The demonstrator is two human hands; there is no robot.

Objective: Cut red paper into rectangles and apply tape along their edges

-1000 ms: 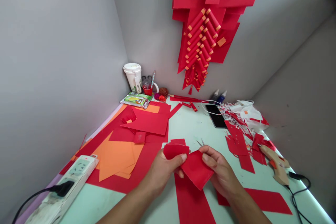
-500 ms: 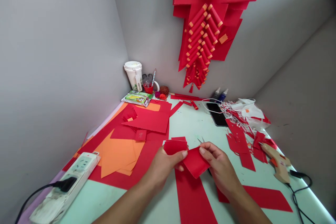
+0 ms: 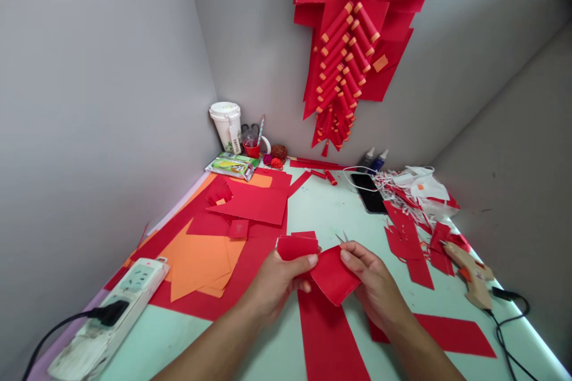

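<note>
My left hand [image 3: 279, 283] pinches a piece of red paper [image 3: 297, 248] between thumb and fingers, just left of the middle of the table. A second, roughly square red paper piece [image 3: 335, 277] is gripped at its upper right corner by my right hand [image 3: 369, 274]; its left corner reaches my left fingertips. The two thin metal tips of scissors [image 3: 342, 238] show just beyond my right fingers, their rest hidden by the hand and paper. Below my hands, a long red paper strip [image 3: 328, 333] runs toward me. Another red strip [image 3: 451, 334] lies partly under my right forearm.
Red and orange sheets [image 3: 203, 259] cover the left side, beside a power strip [image 3: 109, 312]. A glue gun [image 3: 471, 274], red scraps [image 3: 409, 244] and a phone [image 3: 369, 193] lie right. At the back stands a white cup [image 3: 226, 128]; a red firecracker decoration [image 3: 344, 65] hangs on the wall.
The square red paper has turned slightly and shows a little more of its face. Both hands stay in nearly the same place, and the view has shifted slightly.
</note>
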